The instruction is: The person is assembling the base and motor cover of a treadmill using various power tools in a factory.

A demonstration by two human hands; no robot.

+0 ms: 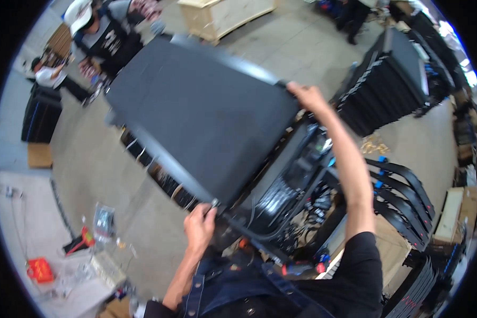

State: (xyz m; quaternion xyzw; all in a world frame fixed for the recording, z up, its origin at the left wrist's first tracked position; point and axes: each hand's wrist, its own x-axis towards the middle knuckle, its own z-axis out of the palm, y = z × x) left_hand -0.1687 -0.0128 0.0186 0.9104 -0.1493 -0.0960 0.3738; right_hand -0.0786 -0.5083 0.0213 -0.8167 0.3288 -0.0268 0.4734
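Observation:
A large, flat, dark grey panel with shiny rails along its long sides fills the middle of the view; it resembles a treadmill deck. My left hand is closed at its near corner. At its right corner my right hand grips the edge, arm stretched out. Beneath and just right of the panel's near end are a glossy black part and a dark frame with cables. The panel's underside is hidden. Another person in a white cap stands at the far left end; whether that person's hands touch the panel is unclear.
Stacked black panels stand at the right. Curved black bars lie on a wooden crate nearer to me. On a pale table at left are a red box and a red-and-black tool. A wooden crate stands behind.

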